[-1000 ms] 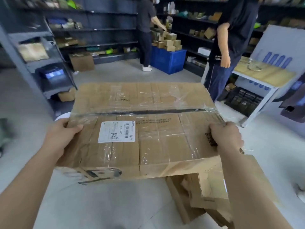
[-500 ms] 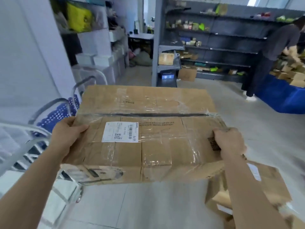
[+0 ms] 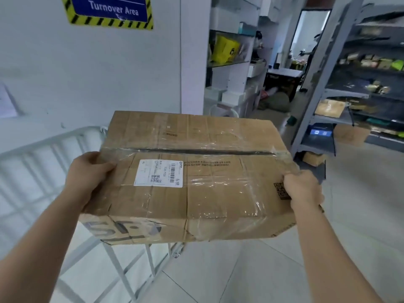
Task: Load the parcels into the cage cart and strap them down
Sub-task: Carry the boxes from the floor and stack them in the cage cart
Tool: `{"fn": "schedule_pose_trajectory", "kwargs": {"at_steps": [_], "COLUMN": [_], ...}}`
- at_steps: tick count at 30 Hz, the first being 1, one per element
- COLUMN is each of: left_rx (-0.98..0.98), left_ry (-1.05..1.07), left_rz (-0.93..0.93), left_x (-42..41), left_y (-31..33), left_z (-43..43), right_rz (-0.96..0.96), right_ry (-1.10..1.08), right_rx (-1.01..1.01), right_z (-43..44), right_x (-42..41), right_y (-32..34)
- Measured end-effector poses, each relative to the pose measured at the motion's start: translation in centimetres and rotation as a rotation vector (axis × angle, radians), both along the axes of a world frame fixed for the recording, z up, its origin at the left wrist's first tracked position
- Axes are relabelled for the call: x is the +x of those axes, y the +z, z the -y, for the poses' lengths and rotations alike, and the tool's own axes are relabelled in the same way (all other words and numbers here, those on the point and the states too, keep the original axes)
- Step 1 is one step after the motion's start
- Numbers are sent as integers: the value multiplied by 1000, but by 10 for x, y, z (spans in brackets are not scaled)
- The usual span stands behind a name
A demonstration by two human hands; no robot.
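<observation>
At the left stands the white-barred cage cart (image 3: 43, 149), its lower bars partly hidden behind the parcel (image 3: 207, 193). The left hand (image 3: 87, 173) grips the parcel's left end, arm stretched forward, thumb lying on the top face and fingers out of sight round the side. The parcel is held in the air, level, its long axis running left to right, its taped seam and white label (image 3: 158, 173) facing up. The print on its near face is blurred. The right hand (image 3: 302, 189) clamps the right edge, fingers curled over it, fingertips hidden.
</observation>
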State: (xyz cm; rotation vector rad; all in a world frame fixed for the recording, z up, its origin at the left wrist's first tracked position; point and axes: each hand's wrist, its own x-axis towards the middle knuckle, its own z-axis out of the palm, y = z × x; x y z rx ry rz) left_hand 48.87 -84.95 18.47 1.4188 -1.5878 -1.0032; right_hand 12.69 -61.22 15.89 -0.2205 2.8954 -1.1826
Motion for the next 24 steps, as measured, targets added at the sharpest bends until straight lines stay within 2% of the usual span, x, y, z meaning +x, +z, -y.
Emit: {"fn": "schedule_pose_trajectory", "kwargs": {"at_steps": [6, 17, 24], "left_rx": [10, 10, 103], "left_ry": [143, 444, 540], "left_rz": [-38, -145, -197], "left_x": [54, 86, 116], "left_y": [2, -8, -30], "left_z": [43, 121, 171], "right_rz": [-48, -48, -74], "right_ry": [149, 440, 569], "right_rx": [-46, -112, -27], "right_z": [96, 298, 403], "right_x": [26, 26, 46], "right_y": [11, 17, 5]}}
